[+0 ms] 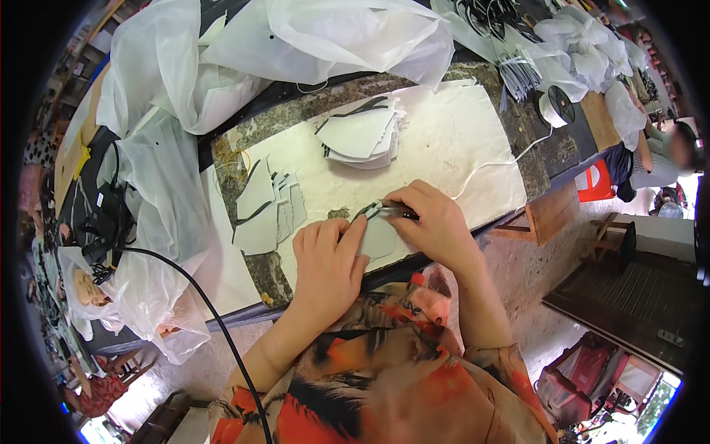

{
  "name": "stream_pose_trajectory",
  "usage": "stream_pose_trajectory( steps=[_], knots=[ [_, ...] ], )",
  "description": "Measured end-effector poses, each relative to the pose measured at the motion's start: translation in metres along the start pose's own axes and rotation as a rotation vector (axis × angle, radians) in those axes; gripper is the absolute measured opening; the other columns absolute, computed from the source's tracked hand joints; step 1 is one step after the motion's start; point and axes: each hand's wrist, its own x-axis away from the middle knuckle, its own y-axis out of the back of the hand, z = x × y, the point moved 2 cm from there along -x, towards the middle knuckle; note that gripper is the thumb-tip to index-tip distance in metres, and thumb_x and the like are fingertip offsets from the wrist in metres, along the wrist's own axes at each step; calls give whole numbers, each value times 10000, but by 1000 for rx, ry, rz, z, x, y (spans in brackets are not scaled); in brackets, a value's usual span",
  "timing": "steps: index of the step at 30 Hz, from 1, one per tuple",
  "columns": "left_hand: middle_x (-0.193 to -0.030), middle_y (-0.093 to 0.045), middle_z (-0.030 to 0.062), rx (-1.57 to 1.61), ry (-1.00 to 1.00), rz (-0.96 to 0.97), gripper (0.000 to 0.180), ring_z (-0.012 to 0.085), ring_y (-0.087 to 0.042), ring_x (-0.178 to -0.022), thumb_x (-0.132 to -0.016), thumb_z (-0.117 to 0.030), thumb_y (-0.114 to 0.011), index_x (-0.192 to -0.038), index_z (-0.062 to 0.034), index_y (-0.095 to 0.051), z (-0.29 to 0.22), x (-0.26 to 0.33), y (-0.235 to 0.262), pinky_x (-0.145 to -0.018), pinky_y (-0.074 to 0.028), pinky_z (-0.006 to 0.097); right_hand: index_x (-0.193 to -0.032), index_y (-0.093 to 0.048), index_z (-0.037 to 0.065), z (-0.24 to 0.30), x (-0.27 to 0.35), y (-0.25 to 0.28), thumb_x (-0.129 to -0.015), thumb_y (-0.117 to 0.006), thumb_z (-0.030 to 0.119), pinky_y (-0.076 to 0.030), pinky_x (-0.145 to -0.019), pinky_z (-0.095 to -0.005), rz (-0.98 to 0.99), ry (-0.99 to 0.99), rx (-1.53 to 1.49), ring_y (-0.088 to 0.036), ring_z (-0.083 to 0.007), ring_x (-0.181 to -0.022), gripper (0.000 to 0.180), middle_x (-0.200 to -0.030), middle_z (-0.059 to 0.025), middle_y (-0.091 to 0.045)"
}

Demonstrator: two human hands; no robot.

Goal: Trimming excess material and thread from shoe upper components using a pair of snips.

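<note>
My left hand [326, 260] presses its fingers onto the left edge of a pale grey-white cut piece [379, 238] with a dark strip along its top. The fingers of my right hand [438, 223] close round a small dark tool [405, 214], whose tip meets that strip; its exact kind is not clear. Beyond my hands sits a stack of similar pale pieces [360, 142] with black strips on top. A fanned-out pile of such pieces [260, 209] lies to the left. Everything rests on a cream sheet [451, 133] over a worn, stained board [494, 85].
Translucent plastic bags [333, 37] crowd the far and left sides. At the right stands a spool of white cord [553, 108], its cord trailing onto the sheet. Bundled dark strips [518, 76] lie behind it. A black cable [188, 277] crosses at left. Another person [658, 155] is far right.
</note>
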Motion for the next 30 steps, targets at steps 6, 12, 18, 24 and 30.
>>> stream_pose_trajectory(
  steps=[6,12,18,24,30],
  knots=[
    [-1163,-554,110,48,32,18,590,322,-506,-1117,-737,-223,-773,-1295,-93,-633,8,-10,-1,-992,-364,449,-1019,-660,55,-3,-7,3,-859,-717,134,-527,-797,-423,34,-31,-148,-641,-364,-929,187,-1069,-126,-638],
    [-1167,-561,106,154,78,48,524,317,-508,-1115,-753,-240,-780,-1243,-110,-649,6,-14,11,-983,-365,446,-997,-625,-2,0,-3,8,-851,-726,53,-500,-779,-326,86,9,-269,-612,-225,-825,186,-924,-95,-618],
    [-1098,-612,89,273,105,25,406,303,-535,-1068,-810,-216,-767,-1195,-116,-682,14,-20,17,-969,-385,417,-1008,-648,13,4,-6,11,-851,-719,84,-528,-788,-350,152,-61,-426,-651,-297,-862,187,-967,-128,-663],
    [-1050,-629,37,151,78,11,320,271,-544,-1023,-826,-210,-743,-1137,-142,-710,22,-14,3,-932,-371,421,-1019,-675,27,-2,-9,10,-843,-732,146,-536,-792,-373,150,-57,-239,-665,-316,-900,220,-992,-128,-670],
    [-1052,-621,24,115,56,-41,299,267,-538,-1025,-828,-202,-733,-1122,-153,-710,25,-10,-2,-920,-364,435,-982,-669,46,20,-13,1,-829,-769,216,-527,-785,-408,-44,-176,-106,-654,-333,-891,249,-1019,-115,-629]
  ],
)
